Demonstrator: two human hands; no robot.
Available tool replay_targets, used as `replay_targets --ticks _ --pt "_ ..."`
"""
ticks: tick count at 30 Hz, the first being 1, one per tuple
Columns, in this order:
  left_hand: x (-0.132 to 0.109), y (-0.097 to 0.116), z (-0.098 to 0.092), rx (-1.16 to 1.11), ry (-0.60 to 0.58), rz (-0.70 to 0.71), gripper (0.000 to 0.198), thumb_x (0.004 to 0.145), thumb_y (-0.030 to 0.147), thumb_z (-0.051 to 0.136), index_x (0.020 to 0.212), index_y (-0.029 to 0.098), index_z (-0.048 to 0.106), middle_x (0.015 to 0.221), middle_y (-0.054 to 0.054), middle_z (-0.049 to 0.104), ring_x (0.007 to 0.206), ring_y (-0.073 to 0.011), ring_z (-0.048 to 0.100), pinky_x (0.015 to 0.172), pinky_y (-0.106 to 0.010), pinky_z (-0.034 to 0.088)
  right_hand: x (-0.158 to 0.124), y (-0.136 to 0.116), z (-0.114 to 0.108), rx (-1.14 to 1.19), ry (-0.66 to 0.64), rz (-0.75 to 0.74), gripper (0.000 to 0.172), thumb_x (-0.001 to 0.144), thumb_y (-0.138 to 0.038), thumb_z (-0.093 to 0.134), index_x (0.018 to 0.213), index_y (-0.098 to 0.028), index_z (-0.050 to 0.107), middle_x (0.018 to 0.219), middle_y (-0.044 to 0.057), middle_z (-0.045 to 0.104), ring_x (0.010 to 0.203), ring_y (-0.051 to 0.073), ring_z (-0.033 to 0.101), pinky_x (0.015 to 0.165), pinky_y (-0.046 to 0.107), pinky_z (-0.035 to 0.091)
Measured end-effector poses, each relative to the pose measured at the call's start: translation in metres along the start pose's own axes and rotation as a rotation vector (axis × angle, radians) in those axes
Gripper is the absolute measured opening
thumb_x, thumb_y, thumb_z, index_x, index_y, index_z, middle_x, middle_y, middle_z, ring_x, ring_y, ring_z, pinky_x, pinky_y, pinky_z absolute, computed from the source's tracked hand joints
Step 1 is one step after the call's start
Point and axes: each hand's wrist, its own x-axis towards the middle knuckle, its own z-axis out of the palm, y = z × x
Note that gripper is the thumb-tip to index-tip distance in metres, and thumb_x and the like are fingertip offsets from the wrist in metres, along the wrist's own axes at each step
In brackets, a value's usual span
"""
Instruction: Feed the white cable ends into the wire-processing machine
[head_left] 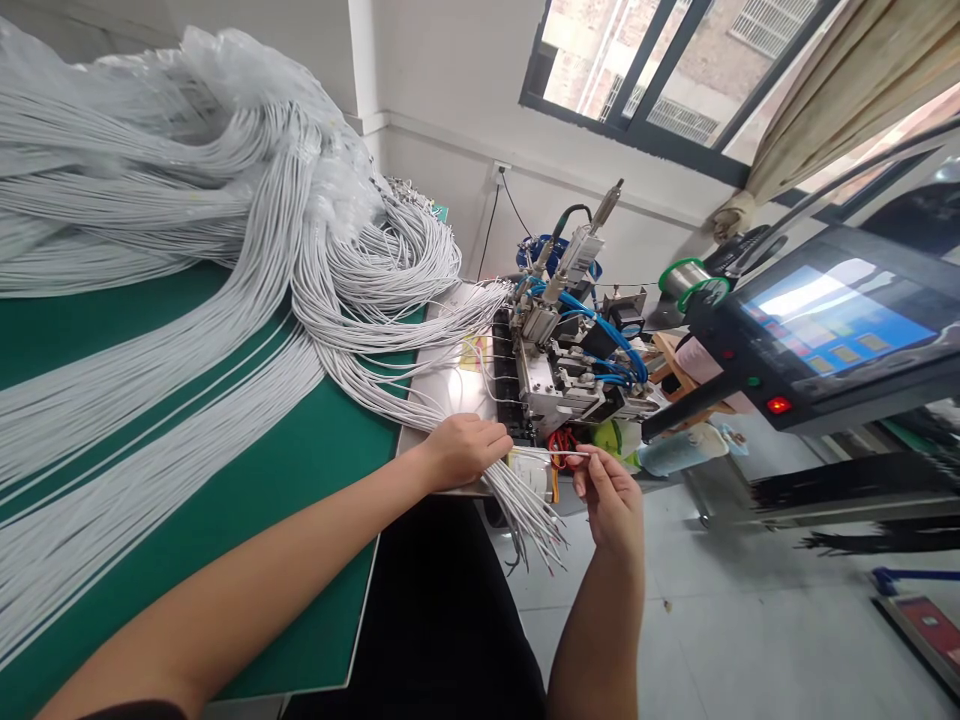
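Observation:
My left hand (466, 450) is closed at the front edge of the machine's metal plate (459, 385), over a bundle of white cables. The loose ends of this bundle (529, 515) hang below it, fanned out, with stripped or coloured tips. A single white cable (546, 453) runs nearly level from the fingers of my left hand to my right hand. My right hand (613, 495) pinches that cable near its end between thumb and fingers. Just beyond both hands stands a benchtop machine (559, 350) with metal slides, blue air hoses and a black slotted strip.
Heaps of white cables (255, 210), partly in clear plastic, cover much of the green table (300, 550). At right a touchscreen panel (832, 320) on an arm juts out beside a solder wire spool (686, 283). A cylindrical container (682, 450) stands behind my right hand.

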Motion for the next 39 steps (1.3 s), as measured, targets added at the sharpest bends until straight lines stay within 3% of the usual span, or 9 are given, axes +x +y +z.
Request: replay_targets --ticks 39 --pt "-0.0021 -0.0010 0.0037 -0.054 -0.080 -0.043 0.010 0.082 0.015 0.046 0.081 0.018 0.056 0.072 -0.003 0.057 0.061 -0.0157 0.052 0.053 -0.027 0.037 0.0018 0.0095 0.0014 -0.015 0.039 0.027 0.025 0.080 -0.040 0.067 0.090 -0.017 0.068 0.070 0.002 0.062 0.047 0.008 0.040 0.042 0.023 0.028"
